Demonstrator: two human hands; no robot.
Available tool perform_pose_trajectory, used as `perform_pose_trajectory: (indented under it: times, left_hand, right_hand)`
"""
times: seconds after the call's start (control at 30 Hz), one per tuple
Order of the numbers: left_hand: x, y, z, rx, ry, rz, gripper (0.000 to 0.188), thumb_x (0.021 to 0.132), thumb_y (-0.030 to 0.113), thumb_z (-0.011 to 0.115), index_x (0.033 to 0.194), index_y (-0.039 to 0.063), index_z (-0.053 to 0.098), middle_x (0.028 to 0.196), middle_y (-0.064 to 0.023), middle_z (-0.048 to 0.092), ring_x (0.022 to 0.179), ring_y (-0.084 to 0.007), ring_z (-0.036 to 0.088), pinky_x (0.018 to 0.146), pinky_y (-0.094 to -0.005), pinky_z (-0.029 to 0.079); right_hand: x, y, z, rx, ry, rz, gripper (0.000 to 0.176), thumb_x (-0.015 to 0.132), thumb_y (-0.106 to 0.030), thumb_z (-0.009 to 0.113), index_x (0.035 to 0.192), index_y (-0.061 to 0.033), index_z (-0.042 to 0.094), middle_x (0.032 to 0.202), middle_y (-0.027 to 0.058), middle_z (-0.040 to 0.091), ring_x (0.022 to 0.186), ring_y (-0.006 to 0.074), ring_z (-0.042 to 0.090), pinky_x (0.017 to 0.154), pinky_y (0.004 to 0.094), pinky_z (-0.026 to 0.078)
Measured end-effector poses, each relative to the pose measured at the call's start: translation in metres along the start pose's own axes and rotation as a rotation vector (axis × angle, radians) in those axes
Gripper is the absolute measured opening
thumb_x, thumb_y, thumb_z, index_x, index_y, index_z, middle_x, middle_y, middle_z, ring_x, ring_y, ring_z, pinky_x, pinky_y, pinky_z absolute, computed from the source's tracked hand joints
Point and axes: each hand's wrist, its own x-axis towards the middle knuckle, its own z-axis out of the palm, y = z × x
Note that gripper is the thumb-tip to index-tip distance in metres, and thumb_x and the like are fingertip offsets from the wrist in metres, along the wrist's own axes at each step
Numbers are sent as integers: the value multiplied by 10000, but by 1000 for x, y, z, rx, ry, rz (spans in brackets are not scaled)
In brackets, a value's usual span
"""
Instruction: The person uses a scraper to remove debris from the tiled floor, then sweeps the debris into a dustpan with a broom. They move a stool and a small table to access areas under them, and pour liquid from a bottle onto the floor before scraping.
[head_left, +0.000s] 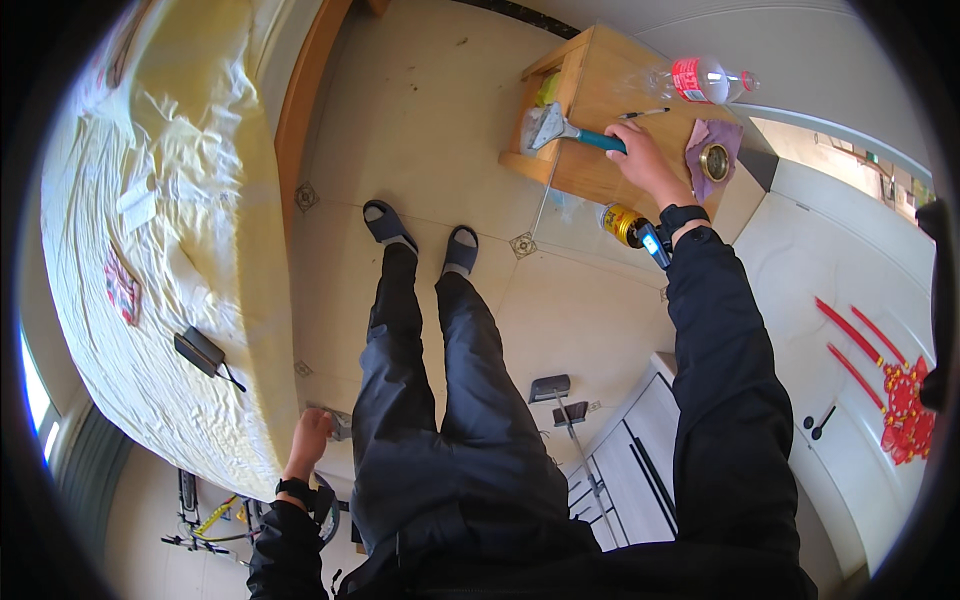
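My right hand (637, 155) grips the teal handle of a wide-bladed scraper (598, 140). Its grey metal head (553, 127) points left, over the front edge of a wooden cabinet (600, 90). On the cabinet top, a black pen (645, 113) lies beyond my fingers. Below my right wrist is a yellow-labelled drink bottle (621, 223), partly covered by the watch and sleeve. My left hand (309, 442) hangs low beside the bed with its fingers curled. A greyish object (340, 424) shows beside those fingers; whether they hold it is unclear.
An empty plastic bottle (701, 81) and a round brass-rimmed dish (714, 162) on a purple cloth (694, 142) are on the cabinet. The yellow-sheeted bed (202, 262) bears a black pouch (199, 351). A dustpan (550, 388), a bicycle (217, 525) and a white door (795, 255) surround me.
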Motion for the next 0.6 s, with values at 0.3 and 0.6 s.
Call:
perform_pose_trajectory:
  times: [0.3,0.6]
  left_hand:
    - [-13,5,42,-152,21,-7,284,992,257,582,1073,-15,579,797,-66,660,718,-144,619,680,-289,496]
    - [-6,40,38,-111,21,12,264,1000,254,558,1083,4,582,815,-77,665,723,-146,619,685,-284,497]
  right_hand:
    - [-6,5,8,-328,-20,34,357,771,-92,758,1088,-90,594,1092,123,619,1075,347,555,919,439,447]
    - [-35,-48,25,-287,306,9,469,849,-112,673,1290,-52,526,1205,182,606,1124,371,563,968,461,458]
